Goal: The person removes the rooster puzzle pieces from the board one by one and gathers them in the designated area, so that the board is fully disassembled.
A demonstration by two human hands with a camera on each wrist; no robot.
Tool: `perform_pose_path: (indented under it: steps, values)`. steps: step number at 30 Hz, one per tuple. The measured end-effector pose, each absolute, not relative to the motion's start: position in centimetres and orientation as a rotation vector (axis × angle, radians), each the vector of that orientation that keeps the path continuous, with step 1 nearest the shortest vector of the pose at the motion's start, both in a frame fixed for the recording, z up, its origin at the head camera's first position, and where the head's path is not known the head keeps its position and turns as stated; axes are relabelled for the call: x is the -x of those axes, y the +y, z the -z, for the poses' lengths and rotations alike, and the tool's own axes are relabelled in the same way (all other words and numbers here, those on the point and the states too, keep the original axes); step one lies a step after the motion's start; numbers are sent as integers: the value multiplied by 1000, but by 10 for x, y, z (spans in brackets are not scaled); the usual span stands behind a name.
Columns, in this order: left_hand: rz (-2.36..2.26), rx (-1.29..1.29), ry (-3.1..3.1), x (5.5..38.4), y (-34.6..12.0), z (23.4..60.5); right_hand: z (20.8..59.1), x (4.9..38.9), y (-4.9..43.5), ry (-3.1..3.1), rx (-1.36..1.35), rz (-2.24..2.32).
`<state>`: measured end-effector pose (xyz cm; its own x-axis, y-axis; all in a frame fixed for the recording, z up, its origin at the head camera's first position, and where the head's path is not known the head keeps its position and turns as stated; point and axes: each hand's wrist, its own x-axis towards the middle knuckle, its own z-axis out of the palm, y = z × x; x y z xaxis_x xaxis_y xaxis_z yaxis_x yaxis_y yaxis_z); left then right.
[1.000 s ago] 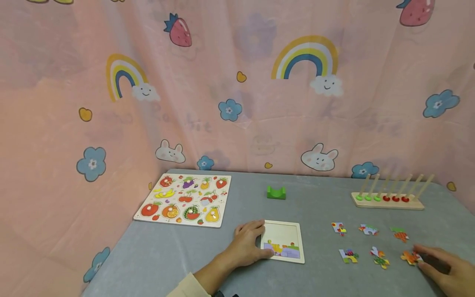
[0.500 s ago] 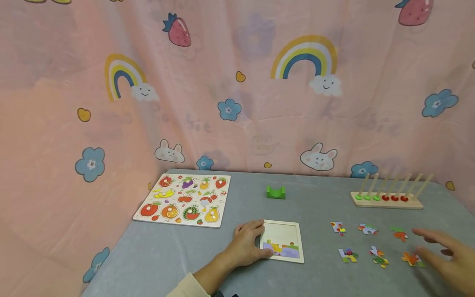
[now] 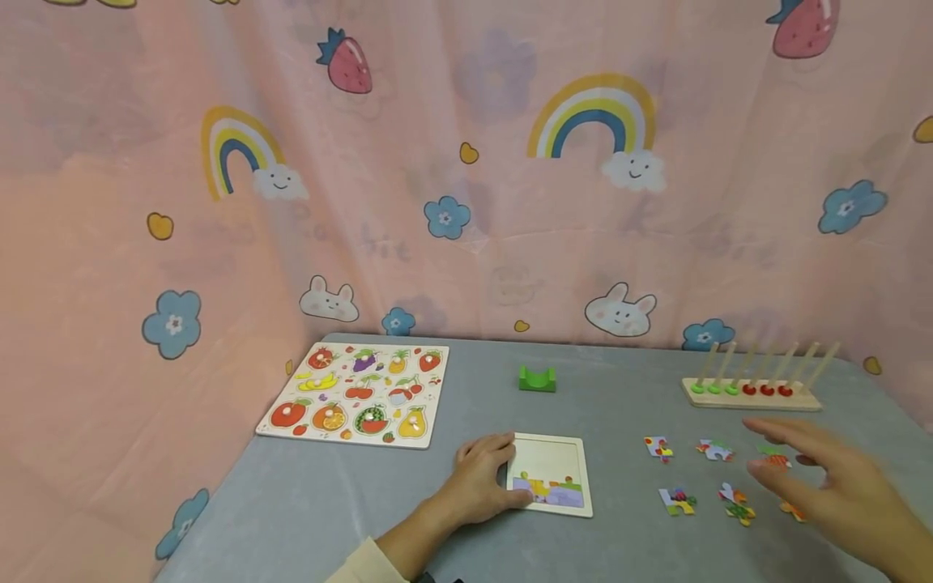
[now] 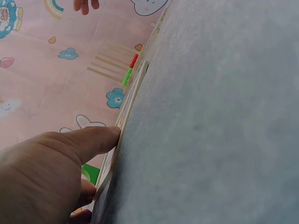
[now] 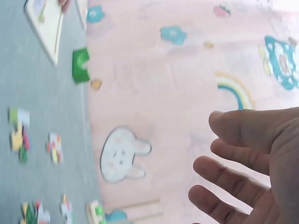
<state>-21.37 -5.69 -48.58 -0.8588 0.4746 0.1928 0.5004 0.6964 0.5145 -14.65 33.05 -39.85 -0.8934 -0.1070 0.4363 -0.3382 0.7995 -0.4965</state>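
My left hand (image 3: 477,484) holds a small square puzzle tray (image 3: 587,478) by its left side, thumb at the lower corner and fingers at the upper one. Joined purple and yellow puzzle pieces (image 3: 557,491) fill the tray's lower part. In the left wrist view the thumb (image 4: 100,140) lies against the tray's edge. My right hand (image 3: 831,490) hovers over the right side of the table with its fingers apart and nothing between them. It partly covers an orange puzzle piece (image 3: 793,512) and a red-striped puzzle piece (image 3: 774,457).
More loose pieces lie right of the tray, among them a flower-patterned puzzle piece (image 3: 659,447) and a green-and-yellow puzzle piece (image 3: 678,501). A fruit peg board (image 3: 350,393) lies at left. Behind stand a green block (image 3: 537,380) and a peg rack (image 3: 751,394) with beads.
My right hand has let go of the orange puzzle piece, lifted and moved left above the pieces. My left hand has stayed on the puzzle tray.
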Motion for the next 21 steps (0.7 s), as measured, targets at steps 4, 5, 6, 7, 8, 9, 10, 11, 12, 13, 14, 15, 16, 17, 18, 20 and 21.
perform_pose_path:
  steps: [4, 5, 6, 7, 8, 9, 10, 11, 12, 13, 14, 15, 16, 17, 18, 20, 21]
  values:
    - [876, 811, -2859, 214, -56, 486, 393, 144, 315, -2556, -419, -885]
    - [870, 807, -2862, 214, -56, 486, 391, 143, 310, -2545, -452, -899]
    - [870, 806, -2862, 214, -56, 486, 390, 143, 305, -2534, -484, -914]
    - [869, 803, -2862, 214, -56, 487, 389, 143, 300, -2526, -519, -924]
    - [869, 801, -2862, 213, -57, 487, 388, 144, 294, -2512, -558, -928]
    - [869, 799, -2862, 213, -57, 487, 388, 144, 289, -2501, -591, -936]
    - [872, 797, -2861, 213, -57, 487, 388, 145, 283, -2493, -614, -935]
    - [876, 797, -2859, 213, -57, 487, 389, 146, 278, -2483, -641, -942]
    - [881, 797, -2859, 213, -57, 487, 389, 147, 274, -2473, -664, -948]
    - [884, 796, -2860, 213, -57, 487, 390, 148, 269, -2457, -685, -946]
    - [890, 796, -2860, 213, -57, 487, 391, 149, 265, -2442, -705, -952]
    - [894, 798, -2859, 213, -56, 487, 391, 150, 261, -2424, -726, -959]
    - [897, 799, -2859, 213, -56, 487, 391, 150, 256, -2409, -745, -968]
    - [897, 802, -2860, 213, -56, 487, 392, 151, 252, -2398, -763, -978]
    - [902, 804, -2859, 213, -56, 487, 391, 152, 248, -2390, -774, -974]
    - [896, 808, -2858, 213, -56, 486, 391, 153, 239, -2390, -783, -975]
    - [893, 809, -2858, 213, -56, 486, 391, 154, 234, -2383, -792, -980]
